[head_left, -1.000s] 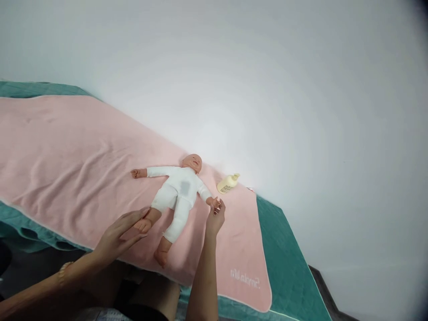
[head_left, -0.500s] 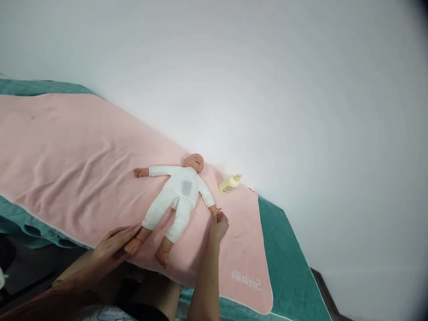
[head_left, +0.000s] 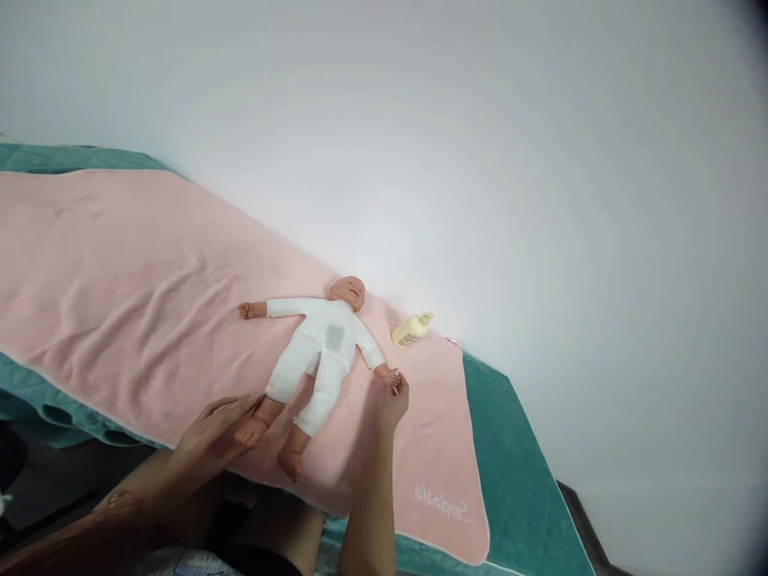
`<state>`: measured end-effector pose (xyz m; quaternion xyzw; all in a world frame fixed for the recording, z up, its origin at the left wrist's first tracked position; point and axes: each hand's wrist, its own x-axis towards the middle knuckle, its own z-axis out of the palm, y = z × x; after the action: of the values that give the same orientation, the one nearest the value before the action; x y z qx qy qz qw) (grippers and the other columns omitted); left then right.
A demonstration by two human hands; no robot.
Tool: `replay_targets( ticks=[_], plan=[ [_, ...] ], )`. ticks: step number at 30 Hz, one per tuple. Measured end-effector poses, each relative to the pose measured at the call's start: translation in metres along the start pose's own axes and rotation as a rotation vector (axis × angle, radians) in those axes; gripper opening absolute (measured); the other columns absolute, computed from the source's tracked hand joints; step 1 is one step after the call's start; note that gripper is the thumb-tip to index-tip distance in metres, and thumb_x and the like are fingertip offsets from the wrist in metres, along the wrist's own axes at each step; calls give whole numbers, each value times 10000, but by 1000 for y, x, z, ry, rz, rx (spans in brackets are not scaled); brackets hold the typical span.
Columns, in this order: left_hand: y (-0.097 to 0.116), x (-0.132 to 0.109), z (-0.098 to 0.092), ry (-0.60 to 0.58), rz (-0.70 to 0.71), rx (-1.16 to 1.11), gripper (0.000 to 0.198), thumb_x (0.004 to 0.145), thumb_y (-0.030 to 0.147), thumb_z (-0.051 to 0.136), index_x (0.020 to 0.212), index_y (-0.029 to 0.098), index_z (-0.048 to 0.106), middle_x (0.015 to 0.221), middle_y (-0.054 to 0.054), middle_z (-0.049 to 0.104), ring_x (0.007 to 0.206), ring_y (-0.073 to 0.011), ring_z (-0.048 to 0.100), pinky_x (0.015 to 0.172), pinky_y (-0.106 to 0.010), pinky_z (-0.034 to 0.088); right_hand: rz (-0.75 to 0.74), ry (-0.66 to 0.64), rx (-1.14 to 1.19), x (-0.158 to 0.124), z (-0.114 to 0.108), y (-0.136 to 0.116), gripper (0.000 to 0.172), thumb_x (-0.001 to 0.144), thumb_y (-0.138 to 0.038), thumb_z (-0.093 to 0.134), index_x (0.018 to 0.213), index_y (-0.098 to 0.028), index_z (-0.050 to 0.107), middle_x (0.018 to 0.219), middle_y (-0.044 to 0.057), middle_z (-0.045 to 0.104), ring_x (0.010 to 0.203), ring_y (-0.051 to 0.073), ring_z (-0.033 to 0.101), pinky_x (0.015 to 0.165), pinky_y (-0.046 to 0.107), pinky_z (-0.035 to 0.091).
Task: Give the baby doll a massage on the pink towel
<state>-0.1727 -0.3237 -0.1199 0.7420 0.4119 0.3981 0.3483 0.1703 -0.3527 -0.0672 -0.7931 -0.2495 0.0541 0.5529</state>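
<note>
Doll (head_left: 329, 348) laid face-up on pink blanket (head_left: 120, 264), arms spread, legs apart. Long axis is run on a slant: head placed away, by the wall (head_left: 420, 160); feet pointed back toward the person and a little left. Doll's body is set ahead of and between both hands, to the right of the left hand (head_left: 213, 430), to the left of the right hand (head_left: 394, 400).

Right grip: fingers closed on the doll's hand (head_left: 389, 374) at the end of the outstretched arm on that side. Left grip: fingers laid along the lower leg (head_left: 270, 410) on the left, just above the foot; thumb hidden, so whether the leg is clasped or only touched cannot be told. Left hand is nearer both feet; the arm on the right is reached by the right hand.

Around: pale yellow pump bottle (head_left: 411, 331) placed right of the doll's head, beyond the right hand, not touched; upright or leaning cannot be told. Teal quilted cover (head_left: 516, 464) is seen under the blanket. Far side is bounded by the wall, near side by the person's thighs (head_left: 300, 524).
</note>
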Motion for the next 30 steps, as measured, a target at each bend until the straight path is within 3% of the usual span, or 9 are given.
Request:
replay_targets(
  ticks=[2,5,9,16,19,24,30],
  plan=[
    [3,10,2,6,74,36,412,872,455,447,1091,244,726,1127,-59,695,1092,-240,644,1029,-343,524,-25,21,30,0,4,-13,543,838,-394,569,1307,-121,569,1275,156,653,1105,246,651,896,321,521],
    [16,26,0,99,103,53,507,867,490,556,1276,200,628,1221,-76,669,1130,-256,621,1003,-374,544,-95,50,61,2,11,-34,530,845,-408,552,1300,-136,567,1312,142,631,1166,241,616,998,357,485],
    [35,51,-2,158,104,-15,522,856,497,612,1316,253,582,1283,-69,650,1171,-294,611,988,-428,551,-212,21,59,-4,24,-55,470,840,-392,564,1246,-162,619,1282,124,648,1170,243,599,1040,393,453],
    [48,86,4,143,91,-48,594,821,544,622,1312,215,561,1293,-110,641,1182,-343,603,1013,-518,509,-754,-87,-70,-27,57,-58,312,965,-300,477,1165,-155,669,1123,98,712,1068,202,624,977,364,483],
    [49,95,6,177,105,-60,577,819,528,634,1303,224,556,1272,-104,653,1155,-335,621,1007,-511,515,-894,-139,-138,-35,67,-54,317,970,-191,439,1182,-164,673,1122,78,719,1070,186,631,977,350,481],
    [52,105,9,157,101,-52,555,831,494,622,1298,201,554,1277,-102,651,1154,-331,625,1024,-492,516,-906,-177,-195,-43,73,-50,368,947,-119,398,1172,-158,686,1137,87,721,1100,199,639,970,365,482],
    [52,106,10,156,117,-51,528,835,499,626,1285,227,568,1271,-85,656,1145,-326,633,1005,-476,533,-760,-234,-144,-43,68,-53,355,925,-172,418,1157,-179,687,1144,77,719,1078,199,644,975,370,482]
  ],
)
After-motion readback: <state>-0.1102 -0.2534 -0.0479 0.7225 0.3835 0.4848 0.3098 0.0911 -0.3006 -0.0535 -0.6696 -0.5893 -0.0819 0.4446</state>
